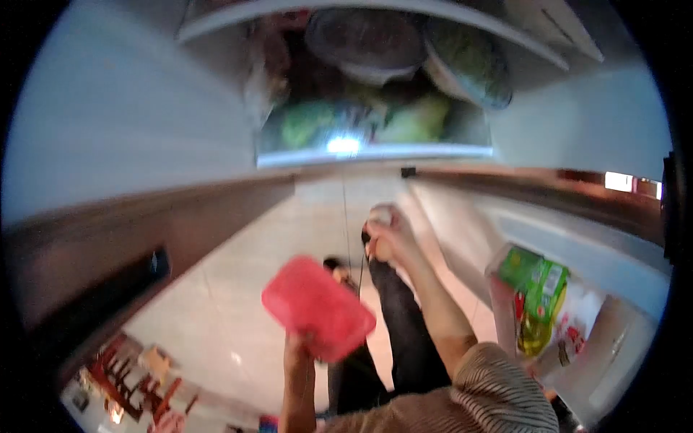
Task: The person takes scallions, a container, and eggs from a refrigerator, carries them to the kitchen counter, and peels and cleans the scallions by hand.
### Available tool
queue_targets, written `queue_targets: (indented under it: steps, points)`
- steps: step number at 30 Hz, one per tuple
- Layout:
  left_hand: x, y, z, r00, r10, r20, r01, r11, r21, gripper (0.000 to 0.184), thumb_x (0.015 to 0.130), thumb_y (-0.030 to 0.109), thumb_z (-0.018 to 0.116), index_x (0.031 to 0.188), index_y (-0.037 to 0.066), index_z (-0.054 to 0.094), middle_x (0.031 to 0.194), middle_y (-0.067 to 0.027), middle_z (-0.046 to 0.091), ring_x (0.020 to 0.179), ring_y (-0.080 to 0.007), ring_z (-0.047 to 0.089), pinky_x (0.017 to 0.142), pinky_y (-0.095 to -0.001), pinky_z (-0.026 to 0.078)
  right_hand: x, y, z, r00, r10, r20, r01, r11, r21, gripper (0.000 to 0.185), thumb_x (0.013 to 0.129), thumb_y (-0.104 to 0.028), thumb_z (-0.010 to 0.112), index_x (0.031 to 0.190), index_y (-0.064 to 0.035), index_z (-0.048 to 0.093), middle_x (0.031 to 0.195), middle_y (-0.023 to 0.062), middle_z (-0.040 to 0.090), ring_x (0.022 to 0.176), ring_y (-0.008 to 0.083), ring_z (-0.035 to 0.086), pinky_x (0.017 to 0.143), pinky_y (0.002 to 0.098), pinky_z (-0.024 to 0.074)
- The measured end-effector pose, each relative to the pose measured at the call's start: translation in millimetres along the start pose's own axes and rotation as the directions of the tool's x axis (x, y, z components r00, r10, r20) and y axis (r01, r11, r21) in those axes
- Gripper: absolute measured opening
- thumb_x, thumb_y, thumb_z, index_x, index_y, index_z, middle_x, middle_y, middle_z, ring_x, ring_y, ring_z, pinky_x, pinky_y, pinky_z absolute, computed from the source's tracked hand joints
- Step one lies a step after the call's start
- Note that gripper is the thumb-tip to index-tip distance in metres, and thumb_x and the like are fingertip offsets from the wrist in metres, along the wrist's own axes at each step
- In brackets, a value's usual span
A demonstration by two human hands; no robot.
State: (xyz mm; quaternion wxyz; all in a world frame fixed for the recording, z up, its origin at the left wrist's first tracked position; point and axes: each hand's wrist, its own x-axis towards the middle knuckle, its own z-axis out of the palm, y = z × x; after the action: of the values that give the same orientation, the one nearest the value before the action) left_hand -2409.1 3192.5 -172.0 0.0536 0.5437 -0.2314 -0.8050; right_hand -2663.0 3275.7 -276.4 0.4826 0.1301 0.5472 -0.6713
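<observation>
One red, rounded-rectangular, plastic-looking container (317,304) is gripped at its near edge by the left hand (299,345), whose fingers are largely hidden, above the pale tiled floor (234,303). Whether the blurred, curled right hand (385,237) pinches anything, I cannot tell. Dim round bowls (364,43) blur inside the white-walled refrigerator (585,130).

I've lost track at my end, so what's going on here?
A person is at an open, pale-walled fridge. Their left hand holds a flat, red, rectangular container, seemingly plastic, out over the pale, smooth floor. Their right hand is apart from it; blur hides whether it grips anything. Two round bowls sit inside the fridge.
</observation>
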Motion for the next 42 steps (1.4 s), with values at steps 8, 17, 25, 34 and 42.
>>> queue_targets:
  steps: [8, 17, 25, 34, 42]
  points:
    - [-44.5, 44.9, 43.8, 0.959, 0.241, 0.149, -0.238, 0.971, -0.037, 0.069, 0.060, 0.013, 0.060, 0.124, -0.003, 0.039, 0.112, -0.0126, 0.054, 0.105, -0.0235, 0.053, 0.089, -0.0338, 0.044, -156.2, -71.2, 74.3, 0.922, -0.253, 0.294, 0.388, 0.605, -0.696, 0.049, 0.074, -0.028, 0.073, 0.110, -0.0078, 0.047, 0.087, 0.0112, 0.062, 0.068, 0.0195, 0.063, 0.063, 0.0320, 0.0517]
    - [-122.2, 36.5, 52.3, 0.907, 0.299, 0.296, -0.275, 0.954, -0.122, 0.051, 0.066, 0.000, 0.053, 0.116, -0.001, 0.048, 0.107, -0.0090, 0.058, 0.101, -0.0200, 0.055, 0.088, -0.0312, 0.043, -261.5, -86.4, 134.2, 0.692, -0.303, 0.655, 0.612, -0.234, -0.755, 0.042, 0.071, -0.028, 0.067, 0.101, -0.0041, 0.050, 0.083, 0.0127, 0.058, 0.059, 0.0278, 0.060, 0.049, 0.0376, 0.0480]
    - [-164.6, 49.4, 46.7, 0.869, 0.392, 0.301, -0.361, 0.920, -0.154, 0.053, 0.064, 0.000, 0.054, 0.117, -0.001, 0.047, 0.108, -0.0111, 0.057, 0.100, -0.0223, 0.056, 0.086, -0.0335, 0.046, -298.9, -100.3, 146.9, 0.650, -0.410, 0.640, 0.658, -0.118, -0.744, 0.053, 0.072, -0.032, 0.067, 0.114, -0.0045, 0.048, 0.102, 0.0160, 0.059, 0.074, 0.0320, 0.063, 0.059, 0.0377, 0.0510]
    - [-177.1, 71.4, -7.7, 0.844, 0.486, 0.227, -0.428, 0.865, -0.264, 0.065, 0.061, 0.002, 0.055, 0.123, -0.002, 0.038, 0.114, -0.0148, 0.052, 0.106, -0.0300, 0.053, 0.091, -0.0416, 0.046, -289.7, -148.2, 128.7, 0.886, -0.377, 0.270, 0.463, 0.696, -0.549, 0.049, 0.071, -0.021, 0.073, 0.110, -0.0031, 0.049, 0.074, 0.0099, 0.060, 0.059, 0.0149, 0.058, 0.050, 0.0311, 0.0467]
    - [-192.2, 68.2, -48.1, 0.883, 0.466, 0.056, -0.434, 0.856, -0.283, 0.061, 0.062, 0.003, 0.054, 0.122, -0.003, 0.040, 0.114, -0.0142, 0.052, 0.108, -0.0299, 0.051, 0.093, -0.0421, 0.044, -289.4, 10.5, -96.8, 0.958, 0.016, -0.287, -0.243, 0.579, -0.778, 0.069, 0.065, -0.034, 0.071, 0.122, -0.0060, 0.044, 0.074, 0.0137, 0.064, 0.062, 0.0257, 0.063, 0.058, 0.0376, 0.0509]
